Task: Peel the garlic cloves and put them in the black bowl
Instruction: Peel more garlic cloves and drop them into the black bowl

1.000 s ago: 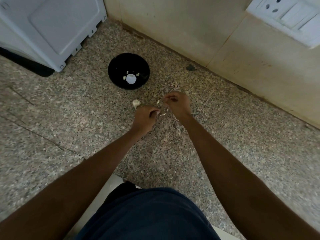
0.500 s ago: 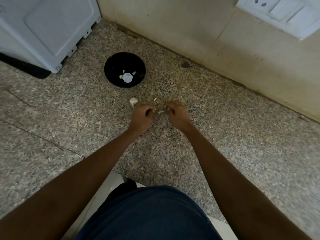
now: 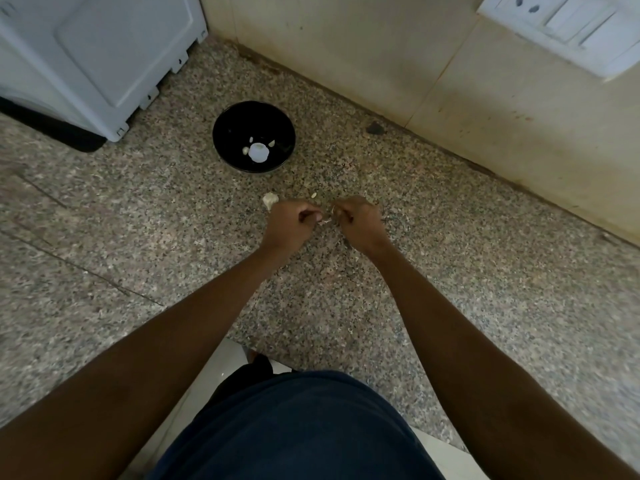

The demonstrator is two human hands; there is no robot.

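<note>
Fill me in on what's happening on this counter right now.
A person is peeling garlic over the speckled stone counter. The left hand and right hand are close together, fingers curled, pinching a small pale garlic clove between them. A black bowl beyond the hands already holds a few pale pieces. A garlic chunk lies on the counter beside the left hand.

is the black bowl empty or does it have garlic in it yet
Not empty. The black bowl stands upright on the counter with a few small pale cloves at its bottom, beside a bright white patch.

Garlic clove (image 3: 326, 220) between the hands, mostly hidden by curled fingers (too small to judge peel)
</note>
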